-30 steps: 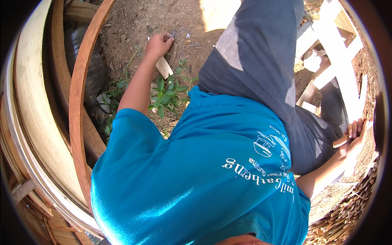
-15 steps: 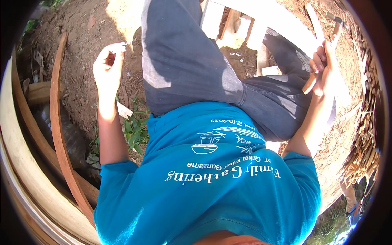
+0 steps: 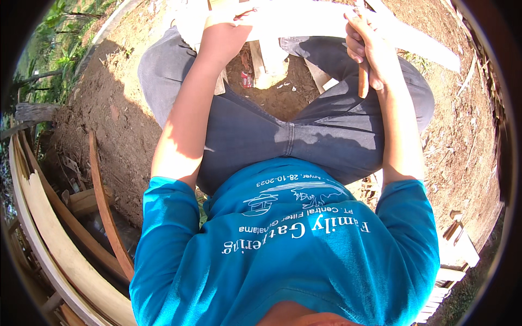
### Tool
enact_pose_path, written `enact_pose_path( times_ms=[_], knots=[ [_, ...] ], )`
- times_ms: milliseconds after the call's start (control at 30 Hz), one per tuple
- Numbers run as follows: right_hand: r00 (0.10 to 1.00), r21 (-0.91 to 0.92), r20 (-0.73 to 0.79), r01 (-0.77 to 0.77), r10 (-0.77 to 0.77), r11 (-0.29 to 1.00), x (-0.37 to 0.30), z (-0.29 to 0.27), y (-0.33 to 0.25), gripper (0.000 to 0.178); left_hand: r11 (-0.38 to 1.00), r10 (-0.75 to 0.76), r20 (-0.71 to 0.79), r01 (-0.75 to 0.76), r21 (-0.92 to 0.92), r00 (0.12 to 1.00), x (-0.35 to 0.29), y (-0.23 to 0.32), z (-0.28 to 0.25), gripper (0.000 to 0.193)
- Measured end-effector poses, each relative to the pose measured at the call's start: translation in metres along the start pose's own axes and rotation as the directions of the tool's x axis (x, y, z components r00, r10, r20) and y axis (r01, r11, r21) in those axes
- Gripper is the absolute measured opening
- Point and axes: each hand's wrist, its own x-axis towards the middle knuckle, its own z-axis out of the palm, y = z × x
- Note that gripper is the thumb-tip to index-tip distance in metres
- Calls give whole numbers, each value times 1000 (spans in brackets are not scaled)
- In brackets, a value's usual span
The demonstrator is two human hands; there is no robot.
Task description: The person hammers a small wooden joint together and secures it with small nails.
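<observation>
A pale wooden board (image 3: pixel 418 46), washed out by sunlight, lies across in front of my knees. My left hand (image 3: pixel 231 24) rests at its left part, fingers drawn together; what they pinch is lost in the glare. My right hand (image 3: pixel 372 46) is wrapped round the wooden handle of a hammer (image 3: pixel 363 81), held upright over the board's right half. The handle's lower end sticks out below my fist, while the hammer's head is hard to make out against the bright light.
Curved wooden strips (image 3: pixel 103 201) and long pale planks (image 3: pixel 60 239) lean at my left. Between my legs, a red and white wrapper or can (image 3: pixel 246 80) lies on the dirt by wooden supports (image 3: pixel 257 57). Wood pieces (image 3: pixel 459 247) lie at the lower right.
Both hands have come forward and inward to the board, the right one bringing the hammer. My left leg has swung outward to the left, and the view has shifted.
</observation>
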Motion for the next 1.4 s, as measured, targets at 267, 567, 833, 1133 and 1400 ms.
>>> enact_pose_path(
  times_ms=[267,567,833,1133,1400],
  knots=[
    [998,-79,25,-60,62,995,0,-1,12,26,976,76,59,-86,198,995,-1,29,7,48],
    [993,-216,52,-90,104,972,5,-3,18,19,962,115,75,-130,241,991,-3,29,10,41],
    [998,-272,39,55,-47,961,-2,9,35,21,986,5,-9,-4,165,1000,-10,37,11,29],
    [982,-217,155,143,-111,966,-41,41,50,25,900,432,-248,-433,50,867,-2,28,25,29],
    [986,-94,111,134,-124,986,-59,57,38,31,876,445,-257,-477,-75,858,-6,28,23,25]
  ],
)
